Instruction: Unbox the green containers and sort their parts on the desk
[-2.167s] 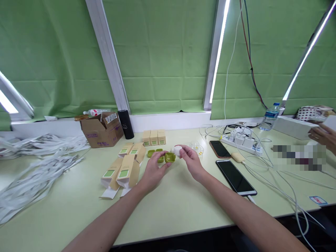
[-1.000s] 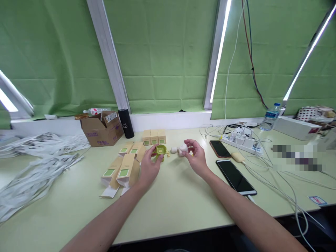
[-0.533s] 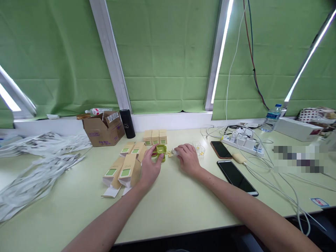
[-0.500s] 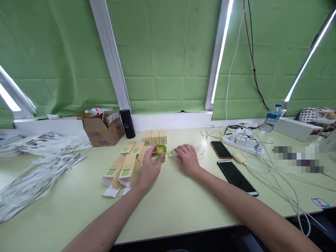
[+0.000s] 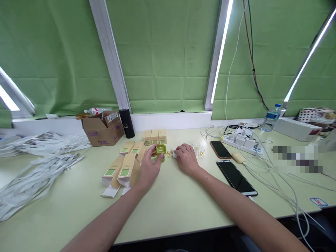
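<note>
My left hand [image 5: 151,167] rests on the table with thumb and fingers around a small olive-green square case [image 5: 161,149], which stands open. Fingers of my right hand [image 5: 186,158] are closed on a small white piece [image 5: 174,153] at the table surface. Between the hands lie small yellow pieces [image 5: 168,154]. Just beyond my right hand is a clear divided container [image 5: 201,151] with small gold bits in it. Left of my left hand lie several beige boxes with green squares [image 5: 129,168], some with open flaps.
Three small beige boxes [image 5: 154,136] stand behind. A cardboard box [image 5: 102,130] and black cylinder [image 5: 127,123] are back left, white strips [image 5: 44,175] far left. Two phones [image 5: 236,177], a power strip [image 5: 244,144], cables and a water bottle [image 5: 271,119] are right.
The view has shifted very slightly. Both hands keep almost the same place, and the fingers of my right hand have moved a little around the white piece.
</note>
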Tool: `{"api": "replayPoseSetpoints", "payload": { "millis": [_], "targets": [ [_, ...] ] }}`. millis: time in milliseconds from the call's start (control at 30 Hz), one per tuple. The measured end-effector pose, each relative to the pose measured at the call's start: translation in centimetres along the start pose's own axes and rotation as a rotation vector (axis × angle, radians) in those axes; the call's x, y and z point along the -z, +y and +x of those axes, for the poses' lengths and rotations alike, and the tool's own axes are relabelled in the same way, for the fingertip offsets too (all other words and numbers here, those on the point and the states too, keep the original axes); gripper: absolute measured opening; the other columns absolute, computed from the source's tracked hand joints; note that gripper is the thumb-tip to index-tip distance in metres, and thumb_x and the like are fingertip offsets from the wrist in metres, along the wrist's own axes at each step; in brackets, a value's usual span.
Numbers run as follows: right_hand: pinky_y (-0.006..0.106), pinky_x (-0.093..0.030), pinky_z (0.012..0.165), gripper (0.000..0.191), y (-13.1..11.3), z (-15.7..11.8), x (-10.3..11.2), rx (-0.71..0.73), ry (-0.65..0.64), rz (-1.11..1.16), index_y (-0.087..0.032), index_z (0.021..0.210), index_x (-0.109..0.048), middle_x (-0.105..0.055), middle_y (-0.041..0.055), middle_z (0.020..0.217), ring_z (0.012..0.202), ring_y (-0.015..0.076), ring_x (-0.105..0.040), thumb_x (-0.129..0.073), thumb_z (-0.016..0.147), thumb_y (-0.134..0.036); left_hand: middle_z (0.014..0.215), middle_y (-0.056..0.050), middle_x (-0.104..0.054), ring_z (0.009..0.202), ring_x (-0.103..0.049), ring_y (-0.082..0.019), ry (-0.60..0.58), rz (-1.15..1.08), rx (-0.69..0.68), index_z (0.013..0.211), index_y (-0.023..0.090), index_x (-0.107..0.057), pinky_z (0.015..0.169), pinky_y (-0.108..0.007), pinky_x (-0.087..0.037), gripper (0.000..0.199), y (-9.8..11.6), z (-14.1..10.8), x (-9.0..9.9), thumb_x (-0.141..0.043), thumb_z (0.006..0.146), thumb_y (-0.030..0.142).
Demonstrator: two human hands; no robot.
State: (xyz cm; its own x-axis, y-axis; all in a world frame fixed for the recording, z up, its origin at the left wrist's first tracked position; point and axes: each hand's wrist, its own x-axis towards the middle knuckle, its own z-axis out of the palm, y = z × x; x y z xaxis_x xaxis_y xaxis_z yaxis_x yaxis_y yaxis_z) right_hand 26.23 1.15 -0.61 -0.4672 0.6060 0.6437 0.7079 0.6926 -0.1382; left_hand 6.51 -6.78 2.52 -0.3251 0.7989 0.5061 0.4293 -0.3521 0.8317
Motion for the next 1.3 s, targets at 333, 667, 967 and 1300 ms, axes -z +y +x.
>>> {"api": "replayPoseSetpoints", "payload": {
  "millis": [333, 667, 967, 1300],
  "targets": [
    [0.051, -0.042, 0.105, 0.053, 0.4, -0.6, 1.1, -0.096, 0.106, 0.160, -0.020, 0.126, -0.063, -0.068, 0.0115, 0.123, 0.124, 0.0337, -0.049, -0.061, 0.075, -0.004, 0.131, -0.013, -0.071, 0.114, -0.069, -0.027, -0.052, -0.153, 0.065, 0.133, 0.021, -0.062, 0.098, -0.043, -0.058, 0.055, 0.7, 0.1, 0.1, -0.073, 0.087, 0.048],
    [0.048, -0.047, 0.092, 0.017, -0.2, -1.0, 2.7, 0.063, 0.360, 0.247, -0.023, 0.101, -0.062, -0.070, 0.0078, 0.097, 0.105, 0.0301, -0.058, -0.057, 0.089, -0.012, 0.130, -0.012, -0.071, 0.122, -0.068, -0.026, -0.106, -0.157, -0.046, 0.127, 0.024, -0.061, 0.102, -0.042, -0.056, 0.048, 1.7, -0.6, 0.2, -0.077, 0.085, 0.039],
    [0.059, -0.052, 0.102, 0.056, -2.6, -1.3, 3.7, 0.348, 0.372, 0.295, -0.028, 0.145, -0.051, -0.064, 0.0133, 0.127, 0.123, 0.0351, -0.056, -0.060, 0.091, -0.016, 0.110, -0.012, -0.076, 0.100, -0.074, -0.024, -0.189, -0.247, 0.034, 0.119, 0.019, -0.061, 0.089, -0.039, -0.060, 0.053, 2.0, -0.7, -0.2, -0.073, 0.088, 0.059],
    [0.064, -0.050, 0.109, 0.063, -3.2, -1.1, 3.8, 0.314, 0.340, 0.322, -0.028, 0.153, -0.039, -0.057, 0.0157, 0.139, 0.134, 0.0367, -0.052, -0.062, 0.095, -0.021, 0.090, -0.013, -0.079, 0.091, -0.079, -0.031, -0.334, -0.387, 0.162, 0.095, 0.015, -0.072, 0.085, -0.043, -0.061, 0.064, 2.8, -1.0, -0.7, -0.058, 0.090, 0.077]
  ]
}}
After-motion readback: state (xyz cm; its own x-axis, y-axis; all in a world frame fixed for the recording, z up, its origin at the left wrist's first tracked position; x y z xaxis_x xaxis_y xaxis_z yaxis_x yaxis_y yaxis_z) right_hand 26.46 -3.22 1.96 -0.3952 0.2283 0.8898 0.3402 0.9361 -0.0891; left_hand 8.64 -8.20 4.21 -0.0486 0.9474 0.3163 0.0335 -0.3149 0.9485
